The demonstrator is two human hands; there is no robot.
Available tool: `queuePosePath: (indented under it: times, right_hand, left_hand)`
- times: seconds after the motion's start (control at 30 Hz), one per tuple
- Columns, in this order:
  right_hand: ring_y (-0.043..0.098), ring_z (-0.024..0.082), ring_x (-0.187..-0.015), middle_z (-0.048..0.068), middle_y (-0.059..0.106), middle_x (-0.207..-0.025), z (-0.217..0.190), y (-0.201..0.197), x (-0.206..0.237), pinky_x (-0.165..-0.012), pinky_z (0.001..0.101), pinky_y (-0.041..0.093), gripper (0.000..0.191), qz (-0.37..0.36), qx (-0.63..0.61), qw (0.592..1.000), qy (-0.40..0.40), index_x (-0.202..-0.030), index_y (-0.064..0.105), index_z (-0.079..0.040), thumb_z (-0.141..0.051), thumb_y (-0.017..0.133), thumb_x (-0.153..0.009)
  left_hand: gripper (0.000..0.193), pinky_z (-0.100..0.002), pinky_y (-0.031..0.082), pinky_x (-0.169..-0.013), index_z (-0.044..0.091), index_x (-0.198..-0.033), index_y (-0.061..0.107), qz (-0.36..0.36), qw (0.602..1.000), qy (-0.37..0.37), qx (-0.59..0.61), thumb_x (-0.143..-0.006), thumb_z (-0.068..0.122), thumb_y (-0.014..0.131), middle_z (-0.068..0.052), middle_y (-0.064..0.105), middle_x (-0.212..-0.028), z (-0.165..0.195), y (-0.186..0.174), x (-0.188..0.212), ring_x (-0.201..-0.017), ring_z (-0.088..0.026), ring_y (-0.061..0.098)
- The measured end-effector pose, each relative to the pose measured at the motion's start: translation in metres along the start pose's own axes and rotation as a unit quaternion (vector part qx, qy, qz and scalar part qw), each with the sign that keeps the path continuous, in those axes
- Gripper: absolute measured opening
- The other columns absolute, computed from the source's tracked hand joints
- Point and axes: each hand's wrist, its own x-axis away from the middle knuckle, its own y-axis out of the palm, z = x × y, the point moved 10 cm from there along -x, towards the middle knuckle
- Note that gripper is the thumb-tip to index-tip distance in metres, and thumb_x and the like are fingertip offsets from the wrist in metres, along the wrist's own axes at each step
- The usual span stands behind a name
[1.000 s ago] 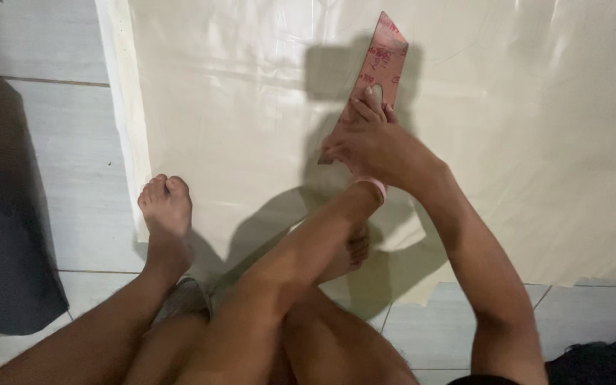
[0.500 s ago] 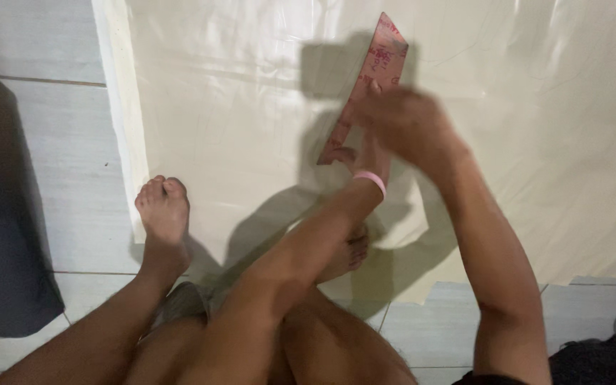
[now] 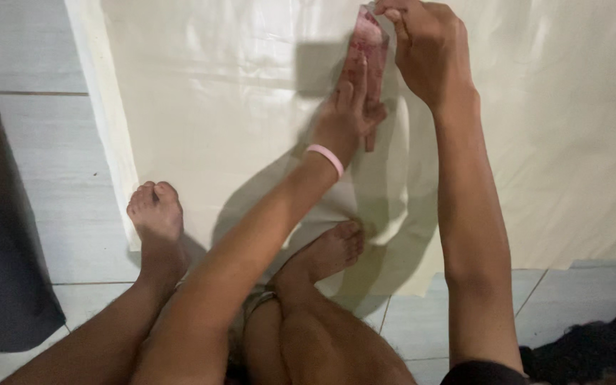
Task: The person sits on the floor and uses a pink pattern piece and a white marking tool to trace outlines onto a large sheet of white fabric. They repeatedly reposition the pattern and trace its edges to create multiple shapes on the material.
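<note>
A pink see-through ruler (image 3: 366, 39) lies on a large cream sheet (image 3: 215, 93) spread over the tiled floor. My left hand (image 3: 351, 107), with a pink band on its wrist, presses flat on the ruler's near half with its fingers stretched along it. My right hand (image 3: 425, 53) is at the ruler's far end with its fingertips pinched together by the top corner. The frame's top edge cuts them off, so what they pinch is hidden. My bare left foot (image 3: 155, 214) rests at the sheet's left edge, and my right foot (image 3: 329, 249) on the sheet.
White floor tiles (image 3: 30, 135) show to the left and below the sheet. A dark cloth (image 3: 1, 285) lies at the left edge. Another dark item (image 3: 607, 349) sits at the bottom right corner.
My right hand has gone from the ruler's near part up to its far end. My left hand has come up onto the ruler and now pins it. The ruler now lies more upright.
</note>
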Motion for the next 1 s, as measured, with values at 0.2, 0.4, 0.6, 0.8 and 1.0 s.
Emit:
queuePosePath:
  times: [0.2,0.4,0.6,0.8,1.0]
  right_hand:
    - [0.074,0.03,-0.093,0.01,0.078,-0.107,0.016,-0.01,0.045,-0.077,0.0408,0.058,0.024,-0.042,0.012,0.991,0.126,-0.117,0.07,-0.007,0.006,0.06,-0.099]
    - [0.075,0.028,-0.102,0.012,0.076,-0.123,0.008,-0.009,0.07,-0.09,0.0379,0.062,0.02,0.038,-0.033,0.996,0.07,-0.116,0.066,-0.006,0.008,0.058,-0.105]
    - [0.072,0.026,-0.078,0.007,0.074,-0.091,-0.058,0.009,0.156,-0.072,0.0385,0.058,0.033,-0.079,0.031,0.991,0.102,-0.123,0.072,-0.007,0.005,0.063,-0.094]
    - [0.076,0.027,-0.106,0.008,0.075,-0.122,-0.063,0.015,0.192,-0.088,0.0337,0.063,0.033,-0.068,-0.172,0.968,0.167,-0.12,0.068,-0.008,0.007,0.061,-0.092]
    - [0.072,0.033,-0.107,0.012,0.072,-0.123,-0.115,0.047,0.165,-0.093,0.0429,0.058,0.032,-0.105,-0.159,0.981,0.03,-0.113,0.067,-0.003,0.002,0.067,-0.081]
  left_hand:
    - [0.038,-0.042,0.034,-0.114,0.048,-0.12,0.068,-0.033,0.997,0.063,-0.02,-0.09,0.024,0.065,-0.019,0.011,-0.165,-0.008,-0.01,0.008,-0.149,-0.035,0.03]
    - [0.049,-0.044,0.035,-0.115,0.052,-0.123,0.07,-0.05,0.993,0.106,0.001,-0.086,0.02,0.074,-0.014,0.017,-0.167,-0.019,-0.031,0.019,-0.14,-0.034,0.04]
    - [0.07,-0.043,0.04,-0.107,0.057,-0.124,0.068,-0.046,0.989,0.11,-0.09,-0.073,0.01,0.081,-0.015,0.016,-0.166,-0.017,-0.043,0.018,-0.133,-0.03,0.045]
    - [0.074,-0.043,0.038,-0.109,0.056,-0.125,0.069,-0.049,0.99,0.114,-0.067,-0.072,0.006,0.082,-0.015,0.014,-0.167,-0.014,-0.044,0.02,-0.131,-0.031,0.045]
    - [0.077,-0.044,0.038,-0.108,0.058,-0.125,0.068,-0.038,0.99,0.117,-0.074,-0.07,0.005,0.083,-0.013,0.011,-0.167,-0.017,-0.043,0.017,-0.129,-0.031,0.045]
